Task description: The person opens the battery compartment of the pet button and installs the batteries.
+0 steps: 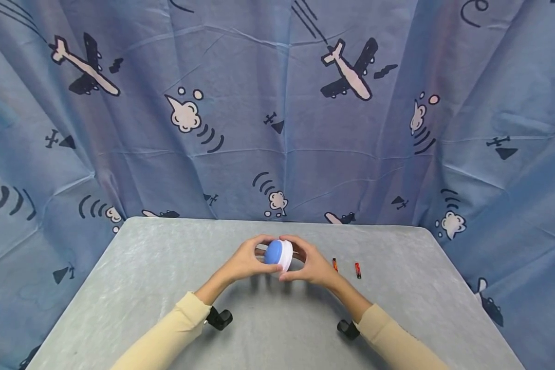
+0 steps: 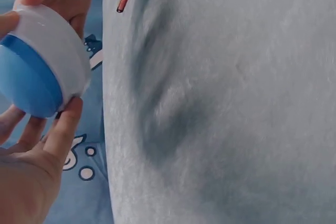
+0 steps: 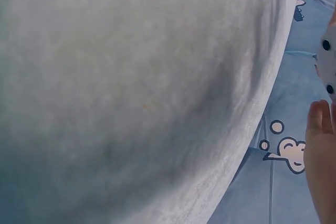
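Both hands clasp a round blue-and-white device (image 1: 279,254) above the table (image 1: 166,267): left hand (image 1: 245,261) at its blue dome, right hand (image 1: 311,264) apparently on its white base.

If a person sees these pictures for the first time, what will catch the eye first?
First, the blue and white round device, held up above the middle of the grey table between the left hand and the right hand. Next, two small red batteries lying on the table just right of the hands. Behind hangs a blue curtain with airplanes.
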{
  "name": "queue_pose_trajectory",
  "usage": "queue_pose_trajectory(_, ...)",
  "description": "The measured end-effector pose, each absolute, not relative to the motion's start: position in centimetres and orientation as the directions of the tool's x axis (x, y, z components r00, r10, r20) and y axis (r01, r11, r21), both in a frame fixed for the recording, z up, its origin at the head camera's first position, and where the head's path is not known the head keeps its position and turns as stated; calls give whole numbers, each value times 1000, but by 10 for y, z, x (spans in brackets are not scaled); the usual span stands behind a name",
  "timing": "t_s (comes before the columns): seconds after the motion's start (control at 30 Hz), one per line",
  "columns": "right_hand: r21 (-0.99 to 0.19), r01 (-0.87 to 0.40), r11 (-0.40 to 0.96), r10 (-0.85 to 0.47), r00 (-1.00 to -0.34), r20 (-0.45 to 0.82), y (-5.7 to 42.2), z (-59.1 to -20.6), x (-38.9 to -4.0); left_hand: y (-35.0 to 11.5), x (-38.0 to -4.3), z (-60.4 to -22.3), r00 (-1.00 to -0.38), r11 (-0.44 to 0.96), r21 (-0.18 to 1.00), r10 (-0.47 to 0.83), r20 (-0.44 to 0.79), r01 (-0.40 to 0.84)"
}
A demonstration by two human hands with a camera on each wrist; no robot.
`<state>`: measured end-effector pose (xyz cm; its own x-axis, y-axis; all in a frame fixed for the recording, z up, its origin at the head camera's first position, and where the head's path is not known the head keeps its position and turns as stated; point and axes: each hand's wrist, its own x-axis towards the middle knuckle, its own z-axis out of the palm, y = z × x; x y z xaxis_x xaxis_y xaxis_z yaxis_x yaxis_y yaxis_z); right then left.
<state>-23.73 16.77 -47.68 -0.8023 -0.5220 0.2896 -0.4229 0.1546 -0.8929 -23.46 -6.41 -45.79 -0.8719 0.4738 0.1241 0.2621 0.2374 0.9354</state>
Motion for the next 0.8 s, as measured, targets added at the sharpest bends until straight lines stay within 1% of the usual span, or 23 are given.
queue_pose_trajectory(0.13,-900,-413,142,-511,-809,290,167,-478,-236,-65,-234,-458,-859,160,960,497,121,228)
queue_pose_trajectory(0.23,-896,-415,158,-489,-821,295,166,-475,-234,-65,-235,-457,-840,128,963,526,136,236)
queue_pose_trajectory(0.37,-882,-426,202,-473,-831,293,166,-471,-232,-62,-234,-456,-822,137,951,546,161,277)
queue_pose_trajectory(0.5,-868,-438,236,-487,-826,284,166,-467,-231,-59,-230,-452,-837,168,936,515,185,310)
queue_pose_trajectory(0.63,-872,-453,186,-517,-800,306,166,-466,-230,-61,-229,-454,-848,132,938,480,223,321)
queue_pose_trajectory(0.8,-903,-414,117,-537,-791,293,167,-468,-230,-64,-232,-455,-844,36,952,475,250,302)
